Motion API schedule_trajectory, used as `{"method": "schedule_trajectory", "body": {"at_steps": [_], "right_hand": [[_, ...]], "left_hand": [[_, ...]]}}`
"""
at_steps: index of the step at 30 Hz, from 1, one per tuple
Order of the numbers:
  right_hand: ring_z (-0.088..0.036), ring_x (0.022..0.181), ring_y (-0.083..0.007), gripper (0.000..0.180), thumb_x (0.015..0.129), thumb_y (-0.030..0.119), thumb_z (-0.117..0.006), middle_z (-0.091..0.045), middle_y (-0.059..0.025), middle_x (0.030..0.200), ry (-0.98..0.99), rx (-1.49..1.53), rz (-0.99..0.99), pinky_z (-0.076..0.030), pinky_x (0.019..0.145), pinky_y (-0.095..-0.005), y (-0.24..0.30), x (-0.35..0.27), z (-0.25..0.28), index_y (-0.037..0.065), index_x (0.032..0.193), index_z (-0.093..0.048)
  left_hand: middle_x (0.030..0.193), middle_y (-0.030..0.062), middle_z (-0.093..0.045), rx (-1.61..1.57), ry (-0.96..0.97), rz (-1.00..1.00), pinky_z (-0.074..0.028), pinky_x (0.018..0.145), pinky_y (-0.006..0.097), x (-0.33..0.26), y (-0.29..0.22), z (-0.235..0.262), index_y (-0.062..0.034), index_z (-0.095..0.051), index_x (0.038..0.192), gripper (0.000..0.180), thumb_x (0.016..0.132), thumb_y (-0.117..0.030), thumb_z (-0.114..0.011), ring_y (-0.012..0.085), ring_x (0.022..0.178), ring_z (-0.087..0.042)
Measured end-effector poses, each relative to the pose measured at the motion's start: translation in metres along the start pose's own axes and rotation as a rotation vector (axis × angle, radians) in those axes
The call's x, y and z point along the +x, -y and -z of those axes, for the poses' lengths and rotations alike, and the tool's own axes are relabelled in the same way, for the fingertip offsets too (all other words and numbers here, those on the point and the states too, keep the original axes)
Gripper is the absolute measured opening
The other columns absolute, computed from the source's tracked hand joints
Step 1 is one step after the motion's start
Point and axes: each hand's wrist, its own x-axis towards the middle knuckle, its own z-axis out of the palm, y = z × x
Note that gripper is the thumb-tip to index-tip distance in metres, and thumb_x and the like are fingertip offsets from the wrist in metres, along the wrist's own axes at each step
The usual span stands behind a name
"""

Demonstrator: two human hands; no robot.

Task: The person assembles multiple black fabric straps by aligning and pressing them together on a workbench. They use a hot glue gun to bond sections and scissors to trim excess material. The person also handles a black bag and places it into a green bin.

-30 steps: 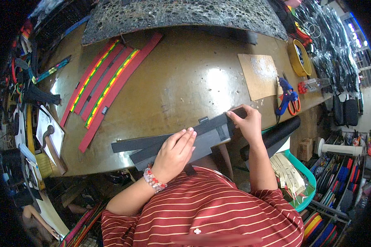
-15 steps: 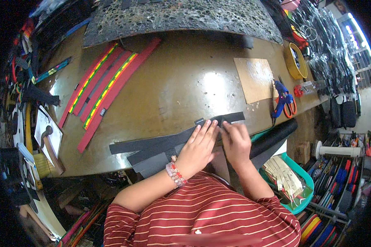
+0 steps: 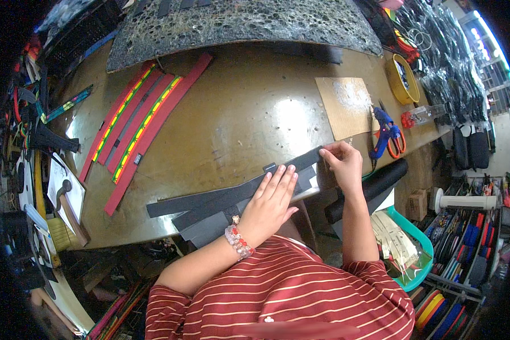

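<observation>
A long black fabric strip (image 3: 209, 199) lies at the table's near edge, over further dark grey and black pieces (image 3: 212, 226). My left hand (image 3: 272, 198) rests flat on the strip, fingers stretched out and close together. A small dark tag (image 3: 270, 168) sticks out from the strip's far edge, beside my left fingertips. At the strip's right end my right hand (image 3: 344, 163) pinches the tip between thumb and fingers. Something white (image 3: 310, 177) shows under the strip between my hands.
Red strips with patterned bands (image 3: 147, 133) lie at left, near a hammer (image 3: 68, 198). To the right are a cardboard sheet (image 3: 345, 105), a blue glue gun (image 3: 384, 133), orange-handled scissors (image 3: 398, 144), a yellow container (image 3: 403, 79) and a black roll (image 3: 374, 187). A green basket (image 3: 425, 249) stands below.
My right hand has moved right, from beside my left fingers to the strip's right end, and now pinches it. My left hand stays flat on the strip. The view has shifted slightly.
</observation>
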Motion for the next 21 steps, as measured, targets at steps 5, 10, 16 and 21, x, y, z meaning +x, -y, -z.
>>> {"method": "schedule_trajectory", "body": {"at_steps": [5, 10, 16, 21], "right_hand": [[-0.062, 0.062, -0.0101, 0.015, 0.078, 0.012, -0.075, -0.068, -0.0065, 0.069, 0.003, -0.027, -0.009, -0.049, 0.061, -0.0267, -0.006, 0.001, 0.000, -0.001, 0.083, -0.070], [-0.062, 0.065, -0.0106, 0.014, 0.078, 0.010, -0.074, -0.069, -0.0074, 0.073, -0.046, 0.041, 0.068, -0.050, 0.063, -0.0267, -0.019, -0.002, -0.005, -0.001, 0.084, -0.069], [-0.063, 0.066, -0.0124, 0.012, 0.079, 0.008, -0.073, -0.068, -0.0084, 0.075, -0.081, 0.001, 0.131, -0.050, 0.065, -0.0275, -0.016, -0.007, -0.009, -0.001, 0.085, -0.068], [-0.065, 0.071, -0.0156, 0.013, 0.077, 0.010, -0.074, -0.069, -0.0118, 0.083, 0.006, -0.132, 0.022, -0.051, 0.067, -0.0296, 0.000, -0.003, -0.001, 0.000, 0.085, -0.069]], "left_hand": [[0.148, 0.0172, -0.032, 0.003, 0.000, -0.002, -0.025, 0.114, 0.041, 0.001, 0.001, 0.000, 0.0043, -0.035, 0.140, 0.073, 0.086, -0.038, -0.059, 0.0297, 0.139, -0.028], [0.149, 0.0168, -0.032, -0.015, 0.002, 0.004, -0.026, 0.114, 0.042, 0.001, 0.001, 0.000, 0.0032, -0.033, 0.141, 0.075, 0.085, -0.039, -0.061, 0.0300, 0.139, -0.029], [0.149, 0.0169, -0.031, -0.013, 0.002, 0.006, -0.025, 0.114, 0.043, 0.001, 0.001, -0.002, 0.0028, -0.032, 0.142, 0.077, 0.085, -0.038, -0.062, 0.0304, 0.139, -0.030], [0.149, 0.0168, -0.032, -0.010, -0.001, 0.007, -0.025, 0.114, 0.043, 0.000, 0.001, -0.002, 0.0027, -0.033, 0.142, 0.076, 0.085, -0.038, -0.062, 0.0304, 0.139, -0.030]]}}
